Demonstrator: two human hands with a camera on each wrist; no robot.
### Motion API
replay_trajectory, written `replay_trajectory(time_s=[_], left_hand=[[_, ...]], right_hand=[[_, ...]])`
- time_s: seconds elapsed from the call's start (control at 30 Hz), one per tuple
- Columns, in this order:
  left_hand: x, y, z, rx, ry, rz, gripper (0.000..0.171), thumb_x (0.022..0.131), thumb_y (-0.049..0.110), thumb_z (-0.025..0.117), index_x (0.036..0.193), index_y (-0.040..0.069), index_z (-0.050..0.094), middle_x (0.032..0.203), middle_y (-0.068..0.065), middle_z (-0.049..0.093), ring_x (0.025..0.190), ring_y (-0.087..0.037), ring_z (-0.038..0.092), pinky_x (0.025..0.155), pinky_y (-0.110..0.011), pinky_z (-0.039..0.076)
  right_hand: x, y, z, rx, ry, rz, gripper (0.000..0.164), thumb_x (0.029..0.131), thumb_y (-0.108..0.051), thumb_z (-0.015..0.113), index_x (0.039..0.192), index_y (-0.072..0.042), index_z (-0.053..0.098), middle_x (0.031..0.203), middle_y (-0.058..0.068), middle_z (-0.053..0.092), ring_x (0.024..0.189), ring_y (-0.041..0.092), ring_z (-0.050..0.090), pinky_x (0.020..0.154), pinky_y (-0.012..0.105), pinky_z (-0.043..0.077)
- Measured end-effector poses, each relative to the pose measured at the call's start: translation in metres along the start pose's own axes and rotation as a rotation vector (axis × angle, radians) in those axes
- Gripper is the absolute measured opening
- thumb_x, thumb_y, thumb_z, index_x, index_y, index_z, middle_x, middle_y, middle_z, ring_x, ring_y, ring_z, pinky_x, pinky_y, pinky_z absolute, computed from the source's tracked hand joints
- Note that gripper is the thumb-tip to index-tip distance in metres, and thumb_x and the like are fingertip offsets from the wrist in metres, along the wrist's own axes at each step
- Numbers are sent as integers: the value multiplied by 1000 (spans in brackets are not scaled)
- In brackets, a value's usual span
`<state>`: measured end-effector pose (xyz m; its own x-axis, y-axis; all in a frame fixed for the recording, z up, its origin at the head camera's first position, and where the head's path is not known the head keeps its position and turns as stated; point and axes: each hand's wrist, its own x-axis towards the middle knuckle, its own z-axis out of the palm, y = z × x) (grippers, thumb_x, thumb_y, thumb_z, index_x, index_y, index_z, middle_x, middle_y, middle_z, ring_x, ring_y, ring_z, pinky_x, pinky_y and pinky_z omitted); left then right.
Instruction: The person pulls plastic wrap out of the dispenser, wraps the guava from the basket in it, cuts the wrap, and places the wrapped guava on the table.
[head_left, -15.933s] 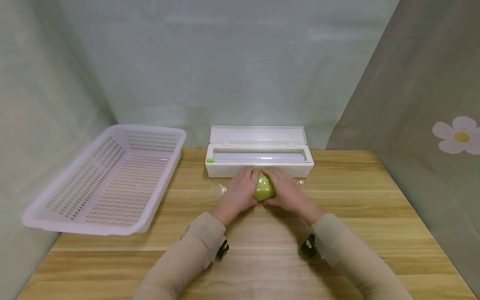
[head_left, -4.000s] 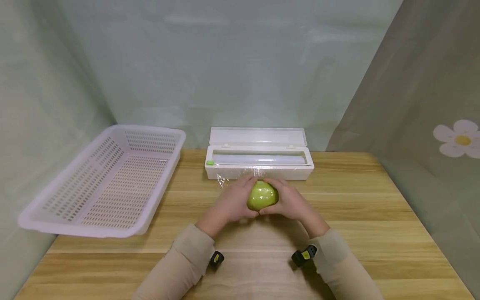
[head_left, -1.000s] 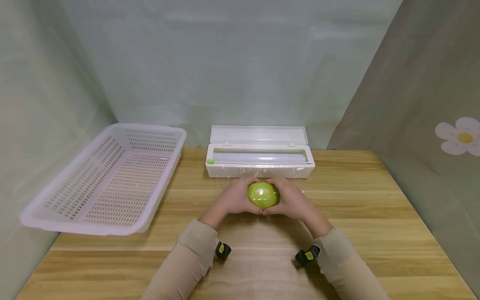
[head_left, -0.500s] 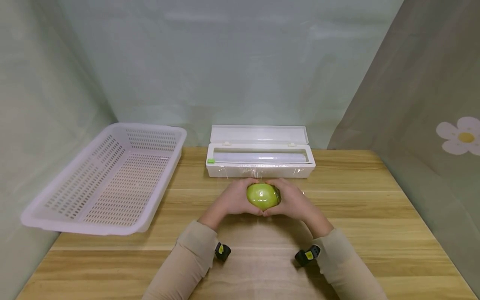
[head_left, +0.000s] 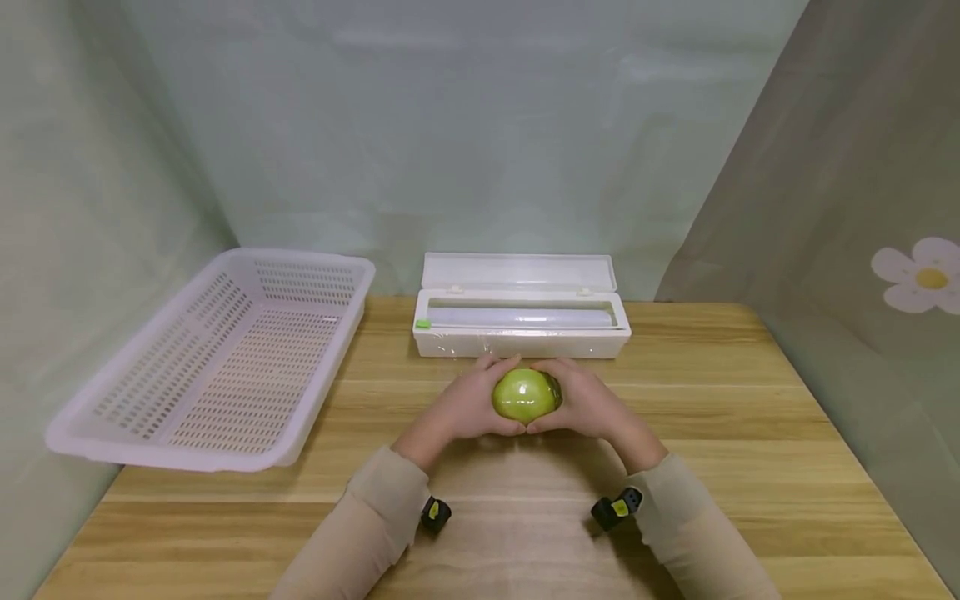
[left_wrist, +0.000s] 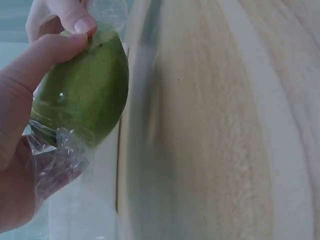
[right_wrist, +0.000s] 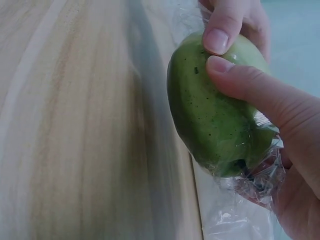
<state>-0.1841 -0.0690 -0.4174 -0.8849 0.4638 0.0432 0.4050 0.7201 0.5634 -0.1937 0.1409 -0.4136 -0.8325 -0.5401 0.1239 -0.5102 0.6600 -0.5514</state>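
A glossy green fruit (head_left: 523,396), oval with fine dark speckles, is held between both hands in front of the white cling film box (head_left: 521,343). My left hand (head_left: 474,404) grips its left side, and my right hand (head_left: 585,402) grips its right. The two thumbs nearly meet on its near face. Clear cling film (left_wrist: 72,147) lies over the fruit and bunches up against the left palm in the left wrist view. Crumpled film (right_wrist: 260,180) also gathers at the fruit's lumpy end beside the right palm. The far fingers are partly hidden behind the fruit.
The box's lid (head_left: 519,272) stands raised at the back, with the film roll (head_left: 519,317) inside and a green slider (head_left: 423,324) at its left. A pale plastic basket (head_left: 318,400) occupies the table's left side. Grey sheeting (head_left: 480,125) surrounds the wooden table (head_left: 720,467).
Since the oldest frame, both hands have drawn the fruit back from the box, and more of it shows. Over the last second it has shifted very slightly nearer; the grip stays the same.
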Motion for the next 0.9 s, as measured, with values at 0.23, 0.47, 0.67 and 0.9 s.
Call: replay_trajectory(time_s=[0.23,0.47,0.67,0.9], left_hand=[[-3,4,2,152,32,73,96,63,41,85,144,18,37,136,-3,48,119,-23,52,99,-43,45],[-3,4,4,97,73,79,86,60,33,88,133,14,47,123,-4,56,108,-23,57,93,-41,48],[3,4,1,130,91,100,83,57,37,88,128,12,52,125,-4,58,109,-21,58,93,-39,48],[9,3,-5,119,62,69,81,58,38,88,126,11,54,121,-4,60,106,-20,58,91,-38,49]], right_hand=[[1,2,1,27,-8,2,83,59,-41,88,129,-12,55,126,3,58,114,20,54,97,42,46],[0,4,1,38,-16,12,84,60,-43,87,129,-10,54,125,4,58,113,20,55,95,42,46],[-1,7,2,64,-12,-22,90,67,-41,84,139,-7,42,133,8,55,118,23,54,100,43,45],[-5,5,6,-120,64,-44,89,66,-45,83,137,-10,44,149,12,35,135,31,36,107,52,35]])
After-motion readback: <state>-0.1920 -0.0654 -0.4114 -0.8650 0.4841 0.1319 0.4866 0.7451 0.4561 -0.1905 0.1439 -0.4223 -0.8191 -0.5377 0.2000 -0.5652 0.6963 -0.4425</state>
